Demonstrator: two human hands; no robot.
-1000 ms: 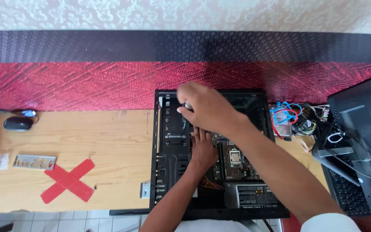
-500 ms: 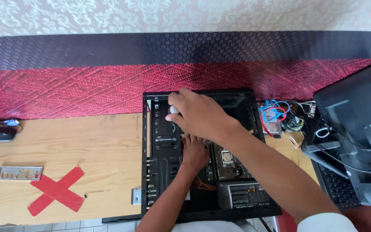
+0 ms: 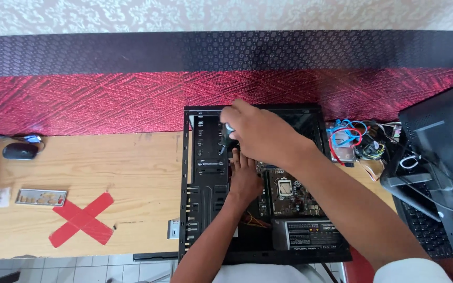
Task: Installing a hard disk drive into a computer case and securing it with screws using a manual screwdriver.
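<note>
Two hands work inside the open black metal computer case [image 3: 205, 173] on the wooden table [image 3: 121, 178]. Right hand [image 3: 260, 133] grips a dark-handled screwdriver [image 3: 228, 134]; left hand [image 3: 245, 175] rests flat on the green motherboard [image 3: 289, 191]. Better to keep the tool upright.

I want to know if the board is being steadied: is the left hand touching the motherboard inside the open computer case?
Touching. The head view shows the left hand lying flat on the motherboard, with no gap visible.
</note>
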